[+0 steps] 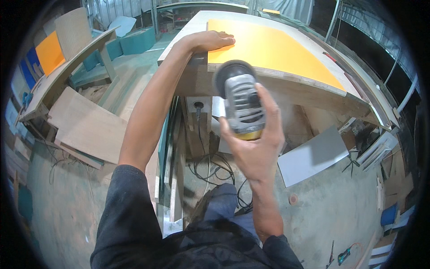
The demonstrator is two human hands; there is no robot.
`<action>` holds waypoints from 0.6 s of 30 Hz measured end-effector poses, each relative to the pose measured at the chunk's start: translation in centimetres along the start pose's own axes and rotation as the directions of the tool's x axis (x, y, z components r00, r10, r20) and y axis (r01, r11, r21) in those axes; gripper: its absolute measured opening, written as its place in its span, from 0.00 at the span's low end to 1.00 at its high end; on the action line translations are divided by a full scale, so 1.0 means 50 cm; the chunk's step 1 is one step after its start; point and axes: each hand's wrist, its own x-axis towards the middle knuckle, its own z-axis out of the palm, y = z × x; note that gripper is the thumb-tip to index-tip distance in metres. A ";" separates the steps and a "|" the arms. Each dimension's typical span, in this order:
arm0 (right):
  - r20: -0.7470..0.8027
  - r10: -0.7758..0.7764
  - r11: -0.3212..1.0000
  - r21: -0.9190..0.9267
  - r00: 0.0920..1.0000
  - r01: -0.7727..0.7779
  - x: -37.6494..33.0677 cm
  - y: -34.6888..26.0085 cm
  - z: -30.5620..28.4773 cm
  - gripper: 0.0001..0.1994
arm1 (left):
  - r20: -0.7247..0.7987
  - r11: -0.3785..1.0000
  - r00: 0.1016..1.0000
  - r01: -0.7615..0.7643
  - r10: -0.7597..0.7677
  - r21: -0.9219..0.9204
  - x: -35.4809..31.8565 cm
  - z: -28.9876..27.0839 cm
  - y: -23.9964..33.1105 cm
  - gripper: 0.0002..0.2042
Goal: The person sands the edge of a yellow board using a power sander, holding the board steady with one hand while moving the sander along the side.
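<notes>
Sander in the right hand, with its round dark pad up beside the near edge of an orange-yellow board; the overlap in this view leaves it unclear whether pad and edge touch. The right hand is closed around the lower body of the tool, thumb on one side and fingers on the other, a hold that probably lets the wrist steer the pad and leaves its face free. Hand and tool are slightly blurred. The left hand is unclenched, palm down on the board's left end, fingers stretched out together; it grasps nothing and seems placed there to bear down, so that the board does not slide or lift. The board lies flat on the workbench, its near side close to the bench's front, which likely makes that edge easy to reach from where the person stands. A red-handled tool lies past the board's right side, apart from both hands. Below the bench top, a plug sits in a socket, and dark cable loops on the floor; whether it feeds the sander cannot be told. A pale panel is lower down at the right, well apart from the work.
</notes>
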 end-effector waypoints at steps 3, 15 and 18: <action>-0.036 0.054 0.995 0.089 0.998 -0.051 0.008 0.023 -0.020 0.41 | -0.025 0.999 0.999 -0.022 0.023 0.041 0.000 0.002 -0.005 0.35; 0.064 -0.005 1.000 0.025 0.998 0.003 0.002 -0.009 0.031 0.42 | 0.039 0.999 0.999 0.014 -0.013 -0.036 -0.003 -0.004 0.001 0.36; 0.029 0.014 1.000 -0.005 0.999 -0.014 0.008 0.001 0.003 0.42 | 0.016 1.000 1.000 0.021 -0.021 -0.003 -0.003 -0.008 -0.014 0.36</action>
